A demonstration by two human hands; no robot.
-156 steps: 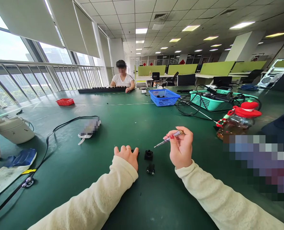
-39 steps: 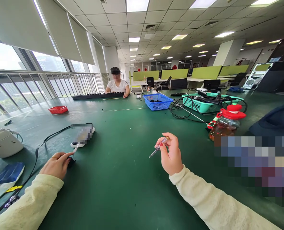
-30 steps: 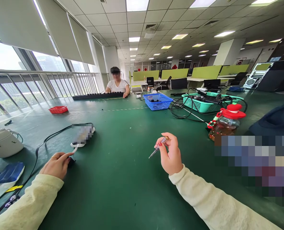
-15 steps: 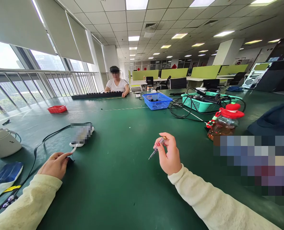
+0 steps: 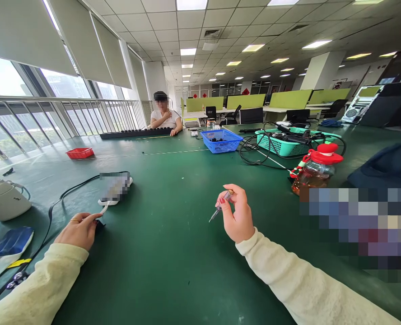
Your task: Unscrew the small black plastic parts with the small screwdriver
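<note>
My right hand point(image 5: 237, 216) is raised over the middle of the green table point(image 5: 173, 271), its fingers closed around a small screwdriver point(image 5: 221, 204). The screwdriver has a clear handle with a yellowish end, and its thin metal tip points down and left. On the left, my left hand point(image 5: 78, 230) pinches a short white cord point(image 5: 104, 209) at the near end of a white-edged device point(image 5: 109, 202), whose top is blurred out. A small dark piece point(image 5: 100, 224) shows beside the left fingertips; whether they touch it I cannot tell.
A black cable point(image 5: 63, 195) runs along the left, past a blue-and-white glove point(image 5: 9, 243) and a white case point(image 5: 6, 201). Further off are a red tray point(image 5: 80, 153), blue basket point(image 5: 221, 143), green basket point(image 5: 282, 144), red-lidded jar point(image 5: 314, 174) and a seated person point(image 5: 166, 119).
The person across the table has lifted one hand to the chest. My view has shifted slightly; both my hands keep their hold.
</note>
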